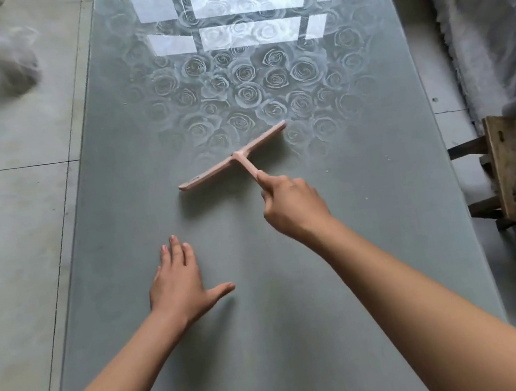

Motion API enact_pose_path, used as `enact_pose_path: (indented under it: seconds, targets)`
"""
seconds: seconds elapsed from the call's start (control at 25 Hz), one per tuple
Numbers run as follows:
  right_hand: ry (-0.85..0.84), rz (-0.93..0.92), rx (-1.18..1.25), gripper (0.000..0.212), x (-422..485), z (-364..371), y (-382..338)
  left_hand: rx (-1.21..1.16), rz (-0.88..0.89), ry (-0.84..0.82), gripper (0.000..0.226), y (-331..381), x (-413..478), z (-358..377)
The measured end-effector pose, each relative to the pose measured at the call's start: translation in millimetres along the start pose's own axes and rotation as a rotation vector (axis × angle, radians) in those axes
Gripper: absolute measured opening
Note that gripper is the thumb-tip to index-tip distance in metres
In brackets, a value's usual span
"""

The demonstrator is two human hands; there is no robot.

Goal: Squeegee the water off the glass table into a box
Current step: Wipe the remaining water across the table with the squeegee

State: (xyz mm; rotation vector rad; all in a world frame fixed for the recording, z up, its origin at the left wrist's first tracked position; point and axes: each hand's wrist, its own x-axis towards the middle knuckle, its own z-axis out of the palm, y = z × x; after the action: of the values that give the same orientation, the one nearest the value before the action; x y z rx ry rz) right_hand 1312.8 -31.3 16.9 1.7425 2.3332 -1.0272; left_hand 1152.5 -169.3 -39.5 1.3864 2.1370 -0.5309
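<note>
In the head view, the pink plastic T-shaped squeegee [233, 162] lies with its blade on the long grey glass table with a rose pattern [275, 346], ahead of both hands at mid-table. The blade's long axis runs diagonally, its left end nearer the person and its right end farther off. The handle points back to the right hand [292, 203], whose fingers are curled round its end. The left hand [179, 283] lies nearer and to the left, apart from the tool, fingers straight and spread on or just over the glass. No box shows, so which way to pull cannot be judged.
</note>
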Motion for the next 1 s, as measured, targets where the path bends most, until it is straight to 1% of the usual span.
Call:
enact_pose_path:
  seconds: [0.12, 0.24, 0.32, 0.4, 0.52, 0.6, 0.68, 0.76, 0.8, 0.88, 0.92, 0.96, 1.0]
  targets:
    - [0.059, -0.072, 0.074, 0.044, -27, -14, 22, 0.008, -0.028, -0.053, 0.116, 4, 1, -6]
    - [0.106, -0.075, 0.136, 0.045, -100, -28, 70, 0.038, -0.072, -0.118, 0.108, 9, 5, -20]
    - [0.082, -0.04, 0.164, 0.045, -153, -36, 102, 0.051, -0.108, -0.155, 0.1, 14, 3, -33]
    - [0.03, 0.016, 0.137, 0.047, -203, -45, 134, 0.051, -0.116, -0.114, 0.094, 28, -7, -43]
    - [0.008, 0.158, 0.104, 0.044, -268, -39, 171, 0.076, -0.015, -0.022, 0.094, 58, -27, -41]
    - [0.02, 0.287, 0.121, 0.044, -319, -30, 192, 0.086, 0.097, -0.017, 0.095, 91, -49, -32]
    - [0.003, 0.36, 0.156, 0.043, -356, -15, 199, 0.1, 0.158, -0.023, 0.096, 110, -62, -22]
    - [0.009, 0.45, 0.221, 0.044, -416, -2, 206, 0.156, 0.252, -0.052, 0.096, 136, -79, -9]
    - [0.009, 0.476, 0.241, 0.046, -446, 7, 208, 0.183, 0.288, -0.056, 0.097, 144, -83, -3]
    - [0.076, 0.547, 0.223, 0.062, -503, 25, 209, 0.246, 0.358, -0.049, 0.097, 162, -91, 9]
    - [0.123, 0.544, 0.241, 0.068, -525, 37, 209, 0.266, 0.383, -0.043, 0.098, 167, -92, 14]
    - [0.161, 0.534, 0.218, 0.065, -541, 43, 206, 0.282, 0.406, -0.043, 0.098, 173, -92, 20]
    - [0.196, 0.459, 0.129, 0.058, -551, 54, 206, 0.295, 0.421, -0.045, 0.099, 178, -93, 24]
